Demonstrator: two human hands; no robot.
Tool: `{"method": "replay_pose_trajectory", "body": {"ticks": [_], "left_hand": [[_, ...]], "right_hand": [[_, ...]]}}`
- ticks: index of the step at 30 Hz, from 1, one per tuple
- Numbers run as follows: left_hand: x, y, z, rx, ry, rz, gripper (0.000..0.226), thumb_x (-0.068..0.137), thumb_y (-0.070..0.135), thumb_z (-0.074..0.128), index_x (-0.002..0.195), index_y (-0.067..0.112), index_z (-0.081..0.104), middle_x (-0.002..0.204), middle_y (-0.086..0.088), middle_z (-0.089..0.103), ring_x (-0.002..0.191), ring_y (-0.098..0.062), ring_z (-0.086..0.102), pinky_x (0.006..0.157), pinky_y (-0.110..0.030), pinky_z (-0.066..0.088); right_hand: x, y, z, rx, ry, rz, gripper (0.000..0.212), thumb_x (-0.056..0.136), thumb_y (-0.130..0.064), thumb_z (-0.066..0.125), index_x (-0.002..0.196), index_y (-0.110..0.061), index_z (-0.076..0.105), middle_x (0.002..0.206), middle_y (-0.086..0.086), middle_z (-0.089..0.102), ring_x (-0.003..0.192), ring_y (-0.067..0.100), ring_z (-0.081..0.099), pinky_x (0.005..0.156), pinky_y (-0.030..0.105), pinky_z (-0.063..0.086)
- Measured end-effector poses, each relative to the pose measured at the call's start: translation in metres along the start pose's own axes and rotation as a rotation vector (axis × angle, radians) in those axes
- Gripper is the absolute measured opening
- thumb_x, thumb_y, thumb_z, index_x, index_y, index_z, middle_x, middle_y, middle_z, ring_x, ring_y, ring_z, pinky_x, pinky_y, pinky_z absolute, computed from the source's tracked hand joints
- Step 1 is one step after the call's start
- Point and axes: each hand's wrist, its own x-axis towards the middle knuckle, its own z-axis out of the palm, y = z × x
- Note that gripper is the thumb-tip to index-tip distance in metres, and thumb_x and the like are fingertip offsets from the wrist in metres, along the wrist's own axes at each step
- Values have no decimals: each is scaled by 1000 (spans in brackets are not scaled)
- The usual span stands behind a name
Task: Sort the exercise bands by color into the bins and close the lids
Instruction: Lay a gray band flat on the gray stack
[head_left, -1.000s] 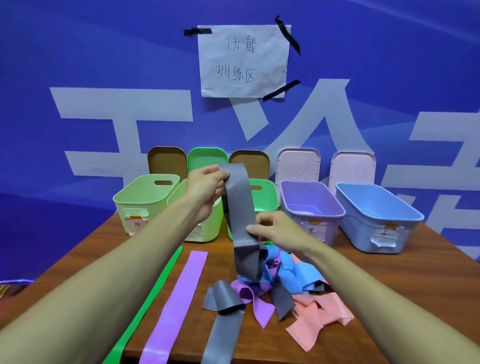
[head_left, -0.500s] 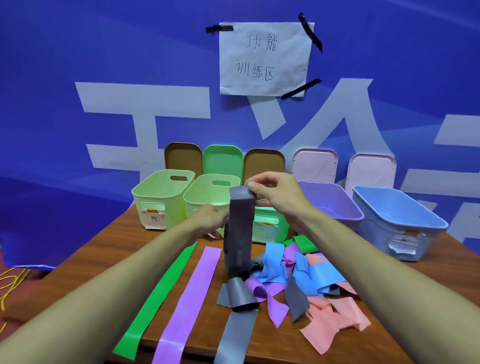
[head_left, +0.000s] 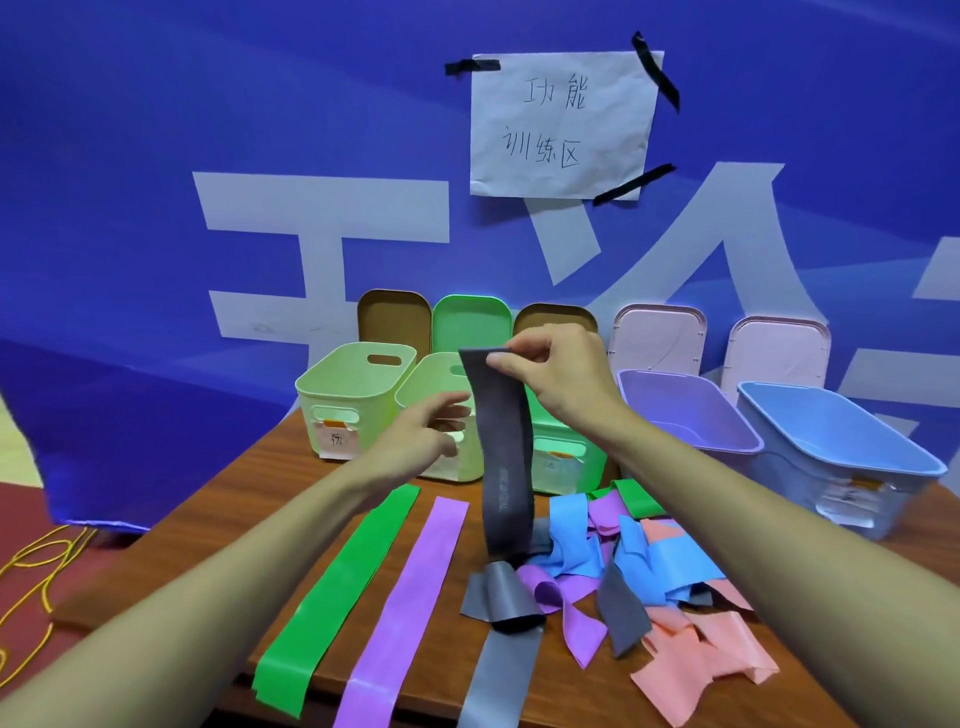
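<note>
My right hand (head_left: 553, 376) pinches the top of a grey band (head_left: 504, 457) that hangs down to the pile of bands (head_left: 623, 566) in blue, purple, pink, grey and green. My left hand (head_left: 423, 441) hovers just left of the hanging band with fingers spread, holding nothing. A green band (head_left: 337, 587) and a purple band (head_left: 410, 597) lie flat on the table (head_left: 249, 499). Behind stand three green bins (head_left: 353, 395), a purple bin (head_left: 691, 415) and a blue bin (head_left: 841, 457), all without lids on.
Lids lean on the blue wall behind the bins: brown (head_left: 394, 317), green (head_left: 470, 322), brown (head_left: 556, 319) and two pale pink (head_left: 657, 338). A paper sign (head_left: 561, 124) is taped above. Yellow cord (head_left: 36, 577) lies on the floor at left.
My right hand has risen with the grey band's top end. My left hand has let go of the band and now hovers beside it. The view shifted left.
</note>
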Motion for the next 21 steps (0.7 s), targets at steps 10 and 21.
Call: {"method": "replay_pose_trajectory", "body": {"ticks": [10,21], "left_hand": [[-5,-9,11,-91,-55,-9,24,88,8,60,105,25,56,101,6,67,95,-12,63,77,-24,47],[-34,-50,-38,-12,-51,-153,11,92,20,58,95,13,66,82,8,67,78,-6,59,69,-16,44]], "right_hand": [[14,-21,11,240,87,29,10,88,-26,65,79,-21,66,63,-11,60,54,5,56,47,18,46],[22,5,54,565,113,339,6,88,-14,65,82,-13,64,64,4,58,47,15,58,51,29,54]]}}
